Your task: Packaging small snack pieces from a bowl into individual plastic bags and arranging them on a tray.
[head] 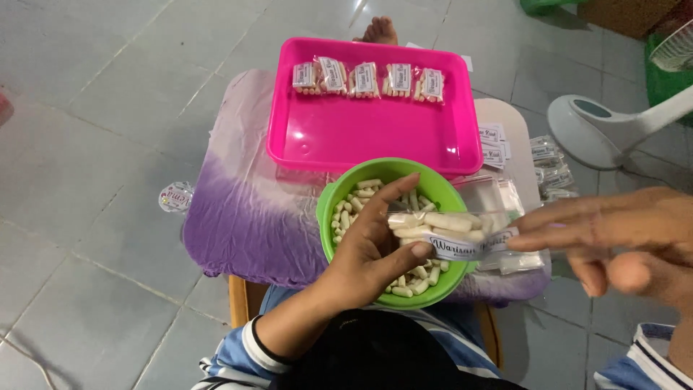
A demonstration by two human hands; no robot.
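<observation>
Both hands meet above the green bowl (328, 209) of white sticks: left hand (375, 245) pinches a filled clear packet (451, 232), while right hand (621, 235), fingers extended, touches its labelled end.

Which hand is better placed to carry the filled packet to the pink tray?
Probably the left hand: it already grips the packet over the green bowl, just below the pink tray. The right hand only touches the packet's end.
</observation>
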